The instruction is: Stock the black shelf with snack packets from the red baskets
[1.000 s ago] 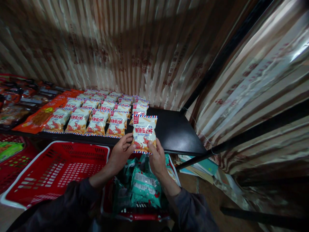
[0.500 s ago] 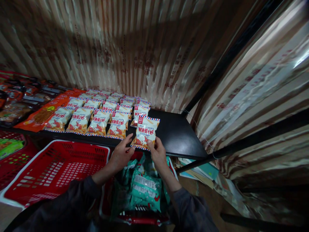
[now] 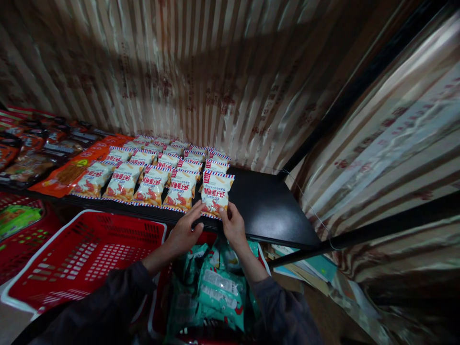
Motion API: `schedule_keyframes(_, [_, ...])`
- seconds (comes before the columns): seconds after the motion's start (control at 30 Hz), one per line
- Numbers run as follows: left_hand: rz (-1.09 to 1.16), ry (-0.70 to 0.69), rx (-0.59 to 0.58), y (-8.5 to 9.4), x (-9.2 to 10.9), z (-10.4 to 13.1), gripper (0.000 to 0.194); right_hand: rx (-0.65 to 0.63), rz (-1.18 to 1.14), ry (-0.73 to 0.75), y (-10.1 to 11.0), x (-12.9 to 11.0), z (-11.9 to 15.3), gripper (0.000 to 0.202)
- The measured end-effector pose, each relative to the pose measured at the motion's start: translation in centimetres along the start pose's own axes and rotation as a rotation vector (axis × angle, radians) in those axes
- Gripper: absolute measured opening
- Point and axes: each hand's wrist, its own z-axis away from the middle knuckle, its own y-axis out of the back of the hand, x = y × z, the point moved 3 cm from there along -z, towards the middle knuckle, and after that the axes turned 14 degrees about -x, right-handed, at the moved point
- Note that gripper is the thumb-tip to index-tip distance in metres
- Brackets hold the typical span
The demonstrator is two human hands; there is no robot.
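A white-and-orange snack bag (image 3: 217, 189) with a striped edge rests at the right end of the front row on the black shelf (image 3: 266, 206). My right hand (image 3: 234, 227) pinches its lower right corner, thumb on the front. My left hand (image 3: 184, 233) is open, its outstretched fingers at the bag's lower left edge and its thumb apart. Matching snack bags (image 3: 151, 186) lie in rows to the left. Below my hands is a red basket (image 3: 161, 292) holding several green bags (image 3: 221, 290), partly covered by my arms.
An empty-looking red basket (image 3: 97, 254) with a white rim stands at the left. Orange packs (image 3: 68, 172) and dark packs (image 3: 27, 165) lie farther left on the shelf. A black post (image 3: 312, 132) rises at the right, before striped sheeting (image 3: 223, 72).
The snack bag has moved back and down into line with the front row, my right hand still on it. My left fingers have come against its lower edge. The view has shifted slightly.
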Motion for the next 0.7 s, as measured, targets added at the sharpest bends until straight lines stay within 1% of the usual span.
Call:
schedule_keyframes(0.13, [0.008,0.012,-0.014,0.0,-0.1,0.1,0.054,-0.032,0.021,-0.016,-0.1,0.7,-0.5,0.036])
schedule_keyframes(0.27, [-0.011,0.015,-0.035,0.0,0.1,0.2,0.052,-0.016,0.035,-0.011,-0.2,1.1,-0.8,0.036])
schedule_keyframes(0.43, [-0.060,0.056,-0.032,0.0,0.0,0.2,0.052,0.018,0.084,0.011,-0.3,0.3,-0.5,0.034])
schedule_keyframes(0.57, [-0.076,0.063,-0.021,-0.1,0.0,0.2,0.052,0.021,0.156,-0.007,-0.3,-0.2,-0.4,0.039])
schedule_keyframes(0.7, [-0.104,0.048,-0.051,-0.1,0.0,0.2,0.055,0.039,0.208,-0.002,-0.1,-0.1,-0.4,0.043])
